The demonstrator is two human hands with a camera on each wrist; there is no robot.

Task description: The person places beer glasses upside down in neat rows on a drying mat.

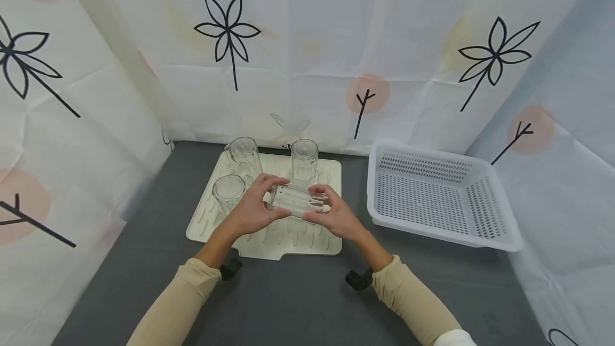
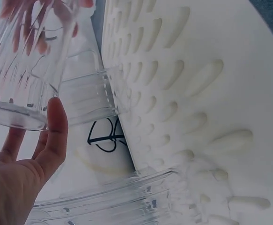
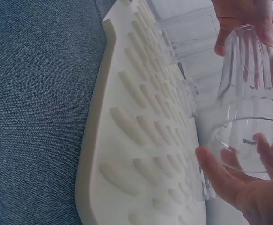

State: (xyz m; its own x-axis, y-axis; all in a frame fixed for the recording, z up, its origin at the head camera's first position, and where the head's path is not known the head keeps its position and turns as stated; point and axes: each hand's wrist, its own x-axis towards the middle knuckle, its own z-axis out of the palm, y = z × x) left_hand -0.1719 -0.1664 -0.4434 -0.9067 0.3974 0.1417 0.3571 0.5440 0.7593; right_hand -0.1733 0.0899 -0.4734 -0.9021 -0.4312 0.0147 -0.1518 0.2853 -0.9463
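A clear ribbed drinking glass (image 1: 297, 200) lies sideways in the air over a cream draining mat (image 1: 269, 242). My left hand (image 1: 254, 205) holds its left end between thumb and fingers. At the other end, the thumb and fingers of my right hand (image 1: 336, 214) grip it. In the right wrist view, the glass (image 3: 241, 93) has its wider end by the right hand (image 3: 248, 190) and its narrower end by the left hand (image 3: 244, 21). On the mat stand three more clear glass vessels: one at back left (image 1: 243, 151), one at back right (image 1: 305, 156), one at front left (image 1: 228, 188).
A white perforated plastic basket (image 1: 375, 191) stands on the dark grey table (image 1: 298, 303), right of the mat. Patterned fabric (image 1: 298, 41) hangs behind and at both sides. The mat's raised ridges (image 2: 173, 72) show up close in the left wrist view.
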